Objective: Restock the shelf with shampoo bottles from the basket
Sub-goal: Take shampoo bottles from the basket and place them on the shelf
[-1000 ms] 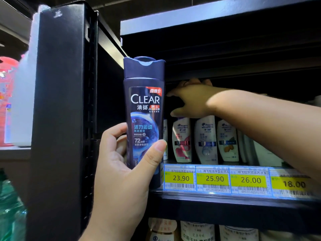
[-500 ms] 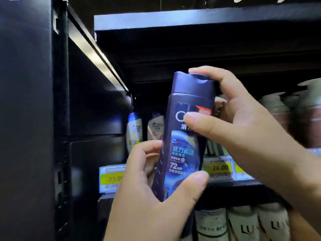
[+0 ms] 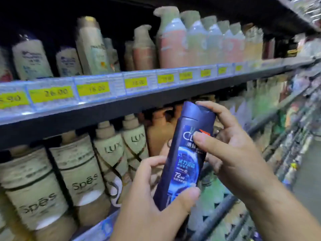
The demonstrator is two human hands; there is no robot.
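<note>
The dark blue shampoo bottle [image 3: 184, 159] is held in the air between both hands, tilted so its flip cap leans up and to the right, label facing the camera. The left hand [image 3: 152, 202] grips the lower part – thumb across the front near the base, fingers curled round the far left edge. The right hand [image 3: 231, 153] holds the upper part, its thumb pressed on the label just below the cap and its forefinger hooked over the cap's top; the other fingers curl behind the bottle. The cap sits just under the front edge of a dark shelf [image 3: 121, 108], whose rail carries yellow price tags [image 3: 52, 93] (several too blurred to read). Behind the bottle, on the level below, stand beige pump bottles marked LUX [image 3: 112, 153], and to their left wider ones marked Spes [image 3: 81, 171]. On the shelf above – well apart from the hands – stand white bottles [image 3: 31, 58] and taller pump bottles [image 3: 172, 44].
</note>
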